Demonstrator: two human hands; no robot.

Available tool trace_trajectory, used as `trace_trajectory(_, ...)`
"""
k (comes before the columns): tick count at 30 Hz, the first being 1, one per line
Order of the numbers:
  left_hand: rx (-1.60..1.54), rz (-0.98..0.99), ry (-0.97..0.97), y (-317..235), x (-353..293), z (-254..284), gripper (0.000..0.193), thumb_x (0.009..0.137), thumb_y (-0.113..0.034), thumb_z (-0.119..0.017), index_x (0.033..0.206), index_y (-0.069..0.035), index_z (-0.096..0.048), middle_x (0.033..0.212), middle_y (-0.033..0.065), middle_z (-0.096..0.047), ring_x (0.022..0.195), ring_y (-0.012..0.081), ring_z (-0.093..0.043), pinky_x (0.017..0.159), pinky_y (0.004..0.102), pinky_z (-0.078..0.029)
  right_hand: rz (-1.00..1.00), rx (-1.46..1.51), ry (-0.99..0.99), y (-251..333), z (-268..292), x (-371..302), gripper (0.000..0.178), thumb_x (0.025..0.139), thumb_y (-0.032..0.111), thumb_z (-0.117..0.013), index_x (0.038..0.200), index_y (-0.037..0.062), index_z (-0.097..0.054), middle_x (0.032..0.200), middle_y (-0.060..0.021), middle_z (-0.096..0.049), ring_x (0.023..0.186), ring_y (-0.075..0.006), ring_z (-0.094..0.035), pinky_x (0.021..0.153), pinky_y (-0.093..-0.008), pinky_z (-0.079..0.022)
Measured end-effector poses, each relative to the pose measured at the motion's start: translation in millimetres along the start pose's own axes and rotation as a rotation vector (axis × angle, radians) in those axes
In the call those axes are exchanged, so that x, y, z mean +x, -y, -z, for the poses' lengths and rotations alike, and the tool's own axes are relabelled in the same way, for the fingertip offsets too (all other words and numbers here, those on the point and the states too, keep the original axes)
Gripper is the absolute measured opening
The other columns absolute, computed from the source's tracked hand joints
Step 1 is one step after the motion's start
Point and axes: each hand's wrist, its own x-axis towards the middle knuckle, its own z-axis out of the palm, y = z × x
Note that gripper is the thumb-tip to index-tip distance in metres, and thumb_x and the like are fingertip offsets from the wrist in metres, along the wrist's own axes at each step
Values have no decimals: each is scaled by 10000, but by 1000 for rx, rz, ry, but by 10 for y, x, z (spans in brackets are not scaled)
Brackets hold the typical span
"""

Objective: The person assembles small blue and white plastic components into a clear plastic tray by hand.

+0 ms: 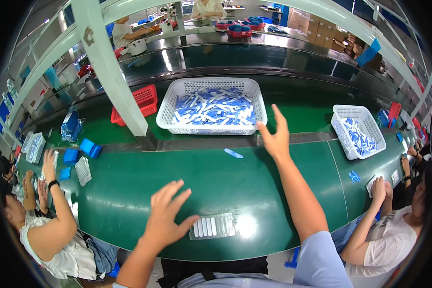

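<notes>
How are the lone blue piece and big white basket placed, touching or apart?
Apart: the head view shows a dark strip between the blue piece and the big white basket.

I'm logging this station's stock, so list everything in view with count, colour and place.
Worktable: one, green, across the middle
Large perforated basket: one, white, centre
Small perforated basket: one, white, right
Plastic strips: uncountable, blue and white, in both white baskets
Loose strip: one, blue, before the large basket
Slotted tray: one, clear, white pieces inside, near edge
Ribbed tray: one, clear, left
Ribbed stacks: several, blue, left
Strip cluster: one, blue, right
Post: one, white, left of centre
Nearer red basket: one, red, behind the post
Back baskets: several, red, far side
Cardboard boxes: several, brown, back right
Co-workers: several, nearest in white, both sides and back
Left hand: one, bare, by the slotted tray
Right hand: one, bare, by the large basket's right end
Right sleeve: one, light blue, lower right
</notes>
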Motion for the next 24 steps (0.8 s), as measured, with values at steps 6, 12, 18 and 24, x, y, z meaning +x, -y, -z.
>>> trace_trajectory(6,74,-105,-95,494,1299,178,620,791,-195,-815,1344,-34,-583,1419,182,-546,1325,380,-505,1116,457,-400,-220,328,74,-124,-401,-89,319,880,87,-613,1175,30,-721,898,-38,-665,693,-91,-538,637,-258,-423)
trace_trajectory(12,190,105,53,1446,2694,-20,517,849,-93,-642,1347,19,-560,1347,243,-584,1261,388,-573,1099,436,-435,-318,377,31,-161,-426,-83,241,821,71,-608,995,11,-764,889,-120,-739,739,-150,-651,712,-282,-508)
trace_trajectory(18,253,291,260,2044,3269,-464,637,945,-282,-572,1498,-1,-430,1515,271,-454,1397,398,-462,1186,438,-341,-314,379,1,-162,-431,-78,193,818,54,-581,895,16,-755,751,-78,-673,597,-109,-537,580,-278,-426)
trace_trajectory(24,232,336,389,2002,3404,-644,725,1037,-571,-360,1566,-77,-367,1602,215,-370,1456,396,-385,1221,432,-277,-378,432,41,-227,-415,-71,199,832,31,-567,904,14,-752,722,-56,-629,571,-76,-475,527,-267,-363)
